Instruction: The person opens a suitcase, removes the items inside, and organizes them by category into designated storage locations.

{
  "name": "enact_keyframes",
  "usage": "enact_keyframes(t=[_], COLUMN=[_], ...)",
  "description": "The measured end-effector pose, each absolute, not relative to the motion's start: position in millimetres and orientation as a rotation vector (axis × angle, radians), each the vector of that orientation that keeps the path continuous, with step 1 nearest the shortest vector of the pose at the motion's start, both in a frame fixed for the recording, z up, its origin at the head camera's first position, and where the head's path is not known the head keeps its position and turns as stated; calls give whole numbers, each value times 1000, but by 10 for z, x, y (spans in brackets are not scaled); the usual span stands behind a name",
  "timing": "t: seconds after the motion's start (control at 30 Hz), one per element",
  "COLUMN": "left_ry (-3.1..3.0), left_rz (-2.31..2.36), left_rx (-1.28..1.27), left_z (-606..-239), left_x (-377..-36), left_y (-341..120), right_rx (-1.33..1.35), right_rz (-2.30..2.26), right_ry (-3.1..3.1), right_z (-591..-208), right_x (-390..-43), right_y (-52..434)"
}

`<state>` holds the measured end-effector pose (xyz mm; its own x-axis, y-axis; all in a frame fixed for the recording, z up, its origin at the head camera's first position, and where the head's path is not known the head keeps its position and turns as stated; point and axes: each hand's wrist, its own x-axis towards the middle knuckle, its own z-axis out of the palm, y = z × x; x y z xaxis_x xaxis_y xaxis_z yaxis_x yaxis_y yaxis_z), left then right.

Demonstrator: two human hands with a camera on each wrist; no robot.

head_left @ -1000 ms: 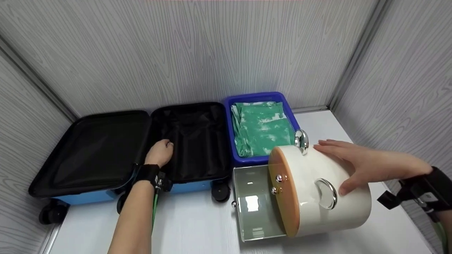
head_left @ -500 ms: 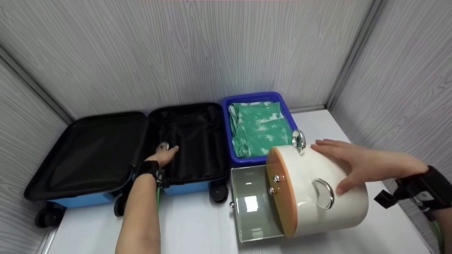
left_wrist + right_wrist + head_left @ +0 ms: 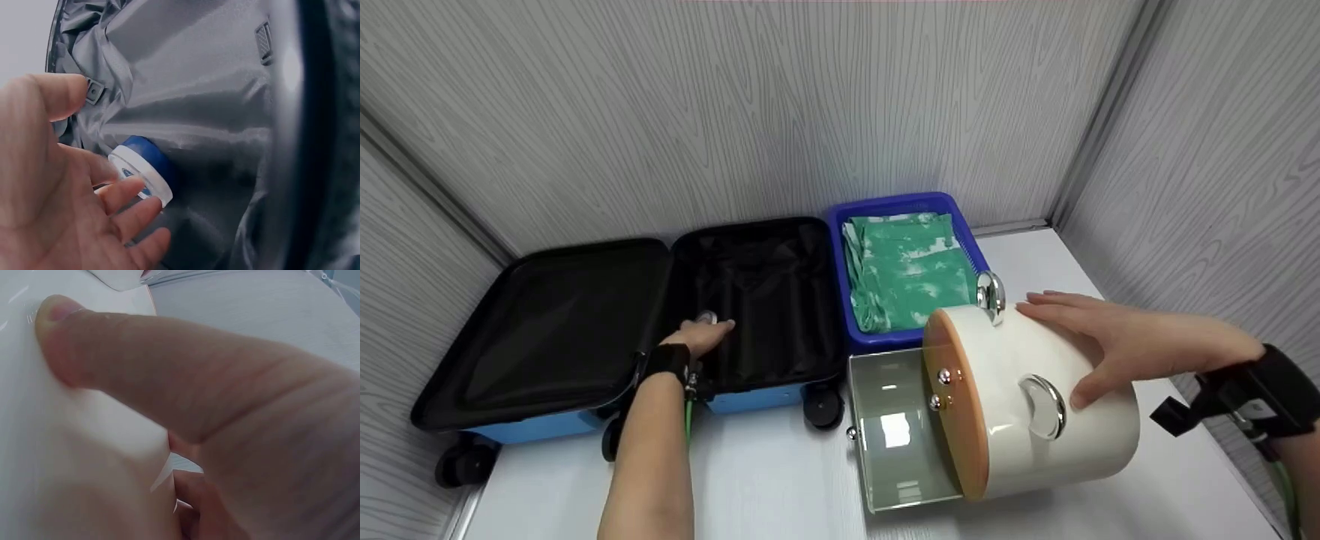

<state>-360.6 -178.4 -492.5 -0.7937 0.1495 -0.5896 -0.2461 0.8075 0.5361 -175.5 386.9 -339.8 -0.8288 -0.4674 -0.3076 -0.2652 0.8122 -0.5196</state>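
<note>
My left hand reaches into the right half of the open suitcase. Its fingers are spread, thumb apart, palm facing a small round blue-and-white tub that lies tilted against the dark lining. Two fingertips overlap the tub's white face in the left wrist view. My right hand rests with spread fingers on a cream rounded container with chrome handles, its thumb pressed flat to the glossy side. An orange front with two round knobs faces left, and a clear drawer sticks out there.
A blue plastic basket behind the container holds folded green-and-white cloth. The suitcase's left half lies open beside the wall. Its black wheels jut over the white table. Wood-grain panels stand behind and on both sides.
My left hand goes from a closed fist to loosened, spread fingers, and the tub shows beside it. The right hand stays on the container; the view shifts slightly.
</note>
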Motion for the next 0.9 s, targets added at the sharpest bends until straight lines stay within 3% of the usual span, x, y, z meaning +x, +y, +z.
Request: enact_keyframes(t=[0.57, 0.9], left_ry=[2431, 2458], left_rz=[634, 517], left_rx=[210, 174], left_z=[-4723, -4686], left_x=[-3486, -3422], left_y=[-1842, -1850], right_rx=[-592, -558], right_rz=[-668, -636], right_ry=[2565, 2585], right_z=[-3386, -3394], right_x=[-1757, -1753], right_y=[3866, 3868])
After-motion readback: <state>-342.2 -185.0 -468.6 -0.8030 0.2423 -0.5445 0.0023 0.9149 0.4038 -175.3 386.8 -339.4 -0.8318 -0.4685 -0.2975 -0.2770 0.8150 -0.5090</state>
